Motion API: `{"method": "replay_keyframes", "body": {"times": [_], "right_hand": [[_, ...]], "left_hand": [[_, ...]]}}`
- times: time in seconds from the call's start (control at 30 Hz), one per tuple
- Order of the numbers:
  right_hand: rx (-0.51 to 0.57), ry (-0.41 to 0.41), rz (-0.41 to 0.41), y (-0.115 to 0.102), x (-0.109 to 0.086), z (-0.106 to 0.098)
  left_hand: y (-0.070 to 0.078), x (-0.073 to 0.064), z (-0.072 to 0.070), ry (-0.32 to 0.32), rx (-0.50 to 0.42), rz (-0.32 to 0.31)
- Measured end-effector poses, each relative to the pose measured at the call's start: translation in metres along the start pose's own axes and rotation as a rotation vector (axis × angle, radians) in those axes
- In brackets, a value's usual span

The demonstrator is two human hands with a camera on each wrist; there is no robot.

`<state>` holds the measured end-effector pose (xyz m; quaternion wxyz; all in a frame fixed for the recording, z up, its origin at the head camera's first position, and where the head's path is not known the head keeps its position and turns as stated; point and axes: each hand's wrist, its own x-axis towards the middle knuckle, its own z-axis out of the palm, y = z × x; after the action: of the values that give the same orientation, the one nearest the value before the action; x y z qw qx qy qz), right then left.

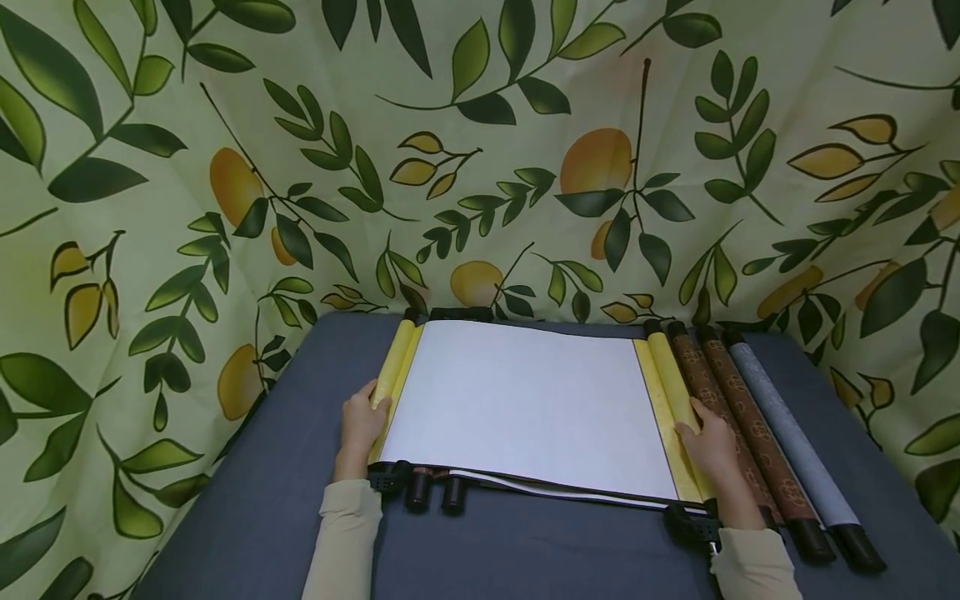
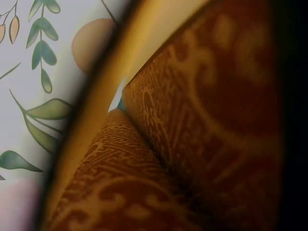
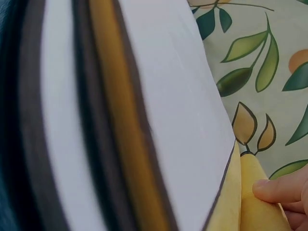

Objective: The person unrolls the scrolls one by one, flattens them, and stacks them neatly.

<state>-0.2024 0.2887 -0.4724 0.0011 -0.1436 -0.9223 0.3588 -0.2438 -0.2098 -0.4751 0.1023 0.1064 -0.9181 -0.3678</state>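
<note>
A yellow-bordered scroll (image 1: 525,400) lies unrolled across the table, its blank white sheet facing up. My left hand (image 1: 363,421) grips the yellow roll (image 1: 393,362) at its left end, near the front. At the other end, my right hand (image 1: 708,442) holds the right yellow roll (image 1: 672,375). The right wrist view shows the thumb (image 3: 269,191) pressed on top of that roll. Beneath the scroll's front left edge, two dark roller knobs (image 1: 453,496) poke out. Brown patterned rolls (image 2: 130,187) fill much of the left wrist view; the left hand's fingers are mostly hidden there.
Just right of the right hand, two brown patterned rolls (image 1: 757,417) and a grey-blue roll (image 1: 795,433) with black ends lie side by side. All rest on a dark blue-grey table (image 1: 540,550). A leaf-and-fruit patterned curtain (image 1: 480,225) surrounds its back and sides.
</note>
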Motion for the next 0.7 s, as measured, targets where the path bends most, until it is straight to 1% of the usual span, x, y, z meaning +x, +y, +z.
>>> {"method": "replay_keyframes", "body": {"times": [0.13,0.23,0.4,0.53,0.6,0.67,0.7], "right_hand": [[0.001,0.003,0.028,0.000,-0.004,-0.001],[-0.008,0.010,0.030,0.000,-0.007,-0.002],[-0.023,0.006,0.013,-0.001,-0.011,-0.005],[-0.012,0.002,0.001,-0.007,-0.016,-0.010],[-0.009,0.005,-0.036,-0.014,-0.019,-0.016],[-0.012,0.029,-0.109,-0.024,-0.023,-0.023],[-0.011,0.046,-0.153,-0.031,-0.025,-0.027]], "left_hand": [[0.002,-0.002,0.000,-0.010,0.008,-0.005],[0.004,-0.004,-0.002,-0.031,0.009,-0.010],[0.009,-0.008,-0.011,-0.086,0.024,-0.006],[0.016,-0.008,-0.020,-0.103,0.033,0.022],[0.025,-0.007,-0.025,-0.091,0.037,0.050],[0.039,-0.006,-0.029,-0.076,0.043,0.083],[0.048,-0.005,-0.031,-0.064,0.048,0.108]]}}
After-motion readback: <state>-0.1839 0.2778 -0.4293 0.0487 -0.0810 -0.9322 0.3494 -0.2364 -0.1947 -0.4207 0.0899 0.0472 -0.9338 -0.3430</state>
